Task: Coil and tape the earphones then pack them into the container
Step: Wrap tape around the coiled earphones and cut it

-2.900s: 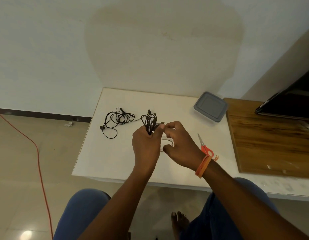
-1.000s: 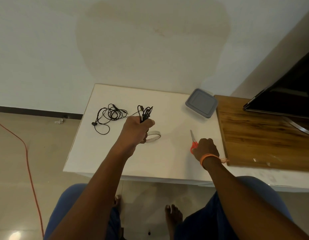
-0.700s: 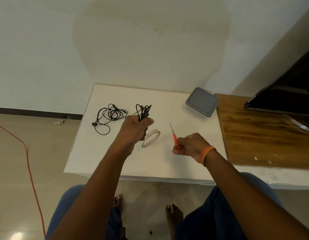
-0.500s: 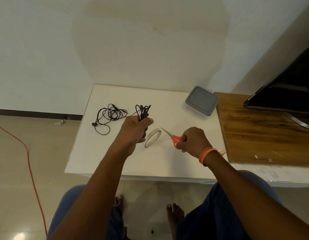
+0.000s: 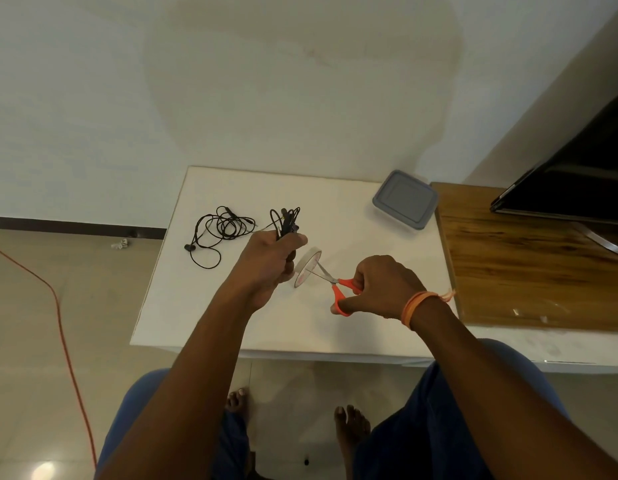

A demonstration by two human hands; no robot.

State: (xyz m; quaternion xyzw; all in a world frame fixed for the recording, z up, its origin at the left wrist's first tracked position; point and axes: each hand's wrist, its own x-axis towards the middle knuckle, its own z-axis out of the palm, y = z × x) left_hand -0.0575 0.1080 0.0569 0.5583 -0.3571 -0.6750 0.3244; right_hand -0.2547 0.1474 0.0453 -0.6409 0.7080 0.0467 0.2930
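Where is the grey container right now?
The container sits lid-on at the white table's far right corner, beside the wooden board.

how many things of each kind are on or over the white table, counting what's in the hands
earphones: 2, a coiled set in the left hand, a loose set on the table
tape roll: 1
scissors: 1, in the right hand
container: 1
total: 5

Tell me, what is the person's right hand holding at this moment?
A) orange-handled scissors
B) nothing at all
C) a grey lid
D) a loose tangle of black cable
A: the right hand has its fingers through the handles of the orange-handled scissors, whose blades point at the tape roll by the left hand, which grips the coiled earphones.
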